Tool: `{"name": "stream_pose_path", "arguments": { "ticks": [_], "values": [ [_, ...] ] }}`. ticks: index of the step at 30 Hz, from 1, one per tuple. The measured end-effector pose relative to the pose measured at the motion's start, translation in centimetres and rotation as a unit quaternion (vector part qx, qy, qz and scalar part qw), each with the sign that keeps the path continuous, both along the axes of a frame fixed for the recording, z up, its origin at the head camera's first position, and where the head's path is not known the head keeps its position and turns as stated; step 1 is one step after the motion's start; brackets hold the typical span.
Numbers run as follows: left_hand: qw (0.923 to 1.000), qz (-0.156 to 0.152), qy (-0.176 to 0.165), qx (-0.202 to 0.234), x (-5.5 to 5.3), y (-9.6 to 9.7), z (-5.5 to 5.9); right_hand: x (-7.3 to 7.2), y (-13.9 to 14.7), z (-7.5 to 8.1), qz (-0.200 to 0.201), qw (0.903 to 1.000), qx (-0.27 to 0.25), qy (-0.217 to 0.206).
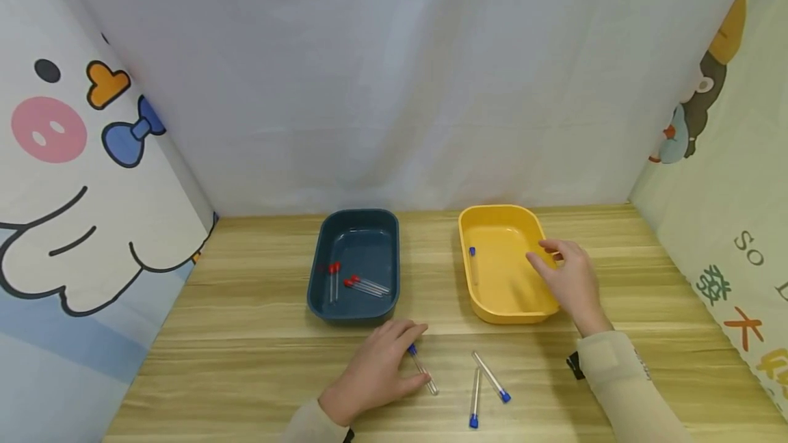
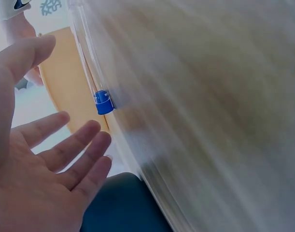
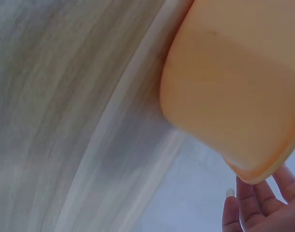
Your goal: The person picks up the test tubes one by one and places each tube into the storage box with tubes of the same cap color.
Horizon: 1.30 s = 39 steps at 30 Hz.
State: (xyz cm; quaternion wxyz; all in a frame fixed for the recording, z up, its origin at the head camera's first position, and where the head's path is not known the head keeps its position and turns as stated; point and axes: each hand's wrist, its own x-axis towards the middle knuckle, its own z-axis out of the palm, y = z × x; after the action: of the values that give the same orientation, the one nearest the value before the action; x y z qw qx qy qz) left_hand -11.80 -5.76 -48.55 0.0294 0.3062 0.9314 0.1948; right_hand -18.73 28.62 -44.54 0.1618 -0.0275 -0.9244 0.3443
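My left hand (image 1: 377, 364) reaches over a clear tube with a blue cap (image 1: 412, 348) lying on the table. In the left wrist view its fingers are spread, apart from the tube (image 2: 89, 53). My right hand (image 1: 574, 280) hovers at the right rim of the yellow bin (image 1: 502, 318), thumb and fingers parted with nothing between them. The right wrist view shows its fingers (image 3: 247, 200) beside the bin's rim. Inside the yellow bin, one blue-capped tube (image 1: 474, 269) leans along the left wall. Two more blue-capped tubes, one slanted (image 1: 490, 376) and one straighter (image 1: 475, 395), lie between my hands.
A dark blue bin (image 1: 353, 320) stands left of the yellow one, holding several red-capped tubes (image 1: 368, 286). The wooden table (image 1: 246, 333) meets a pale curtain (image 1: 369, 87) at the back. Printed cloths hang at the left (image 1: 148, 210) and right (image 1: 708, 210).
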Motion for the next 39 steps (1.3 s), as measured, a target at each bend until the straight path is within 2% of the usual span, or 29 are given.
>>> {"name": "stream_pose_path", "arguments": {
  "ticks": [10,14,22,30,35,39],
  "values": [
    [0.9988,0.013,-0.046,-0.014,-0.3,0.0,-0.3,-0.2,0.5,-0.5,-0.006,0.9998,0.010,-0.014],
    [0.9983,0.009,-0.057,-0.010,-0.4,0.2,-0.3,-0.3,0.4,-0.6,-0.009,0.9995,0.007,-0.028],
    [0.9983,0.000,-0.055,-0.018,-0.2,0.7,-0.3,-0.6,0.3,-1.1,-0.038,0.9978,-0.021,-0.051],
    [0.9979,0.017,-0.059,-0.022,-0.2,1.1,-0.4,-1.1,0.2,-1.8,-0.056,0.9962,-0.035,-0.056],
    [0.9965,0.029,-0.065,-0.044,-0.3,1.7,-0.4,-1.2,0.2,-2.3,-0.065,0.9963,-0.041,-0.040],
    [0.9941,0.036,-0.066,-0.079,-0.2,2.5,-0.3,-1.3,0.2,-2.5,-0.069,0.9954,-0.051,-0.041]
  ]
}}
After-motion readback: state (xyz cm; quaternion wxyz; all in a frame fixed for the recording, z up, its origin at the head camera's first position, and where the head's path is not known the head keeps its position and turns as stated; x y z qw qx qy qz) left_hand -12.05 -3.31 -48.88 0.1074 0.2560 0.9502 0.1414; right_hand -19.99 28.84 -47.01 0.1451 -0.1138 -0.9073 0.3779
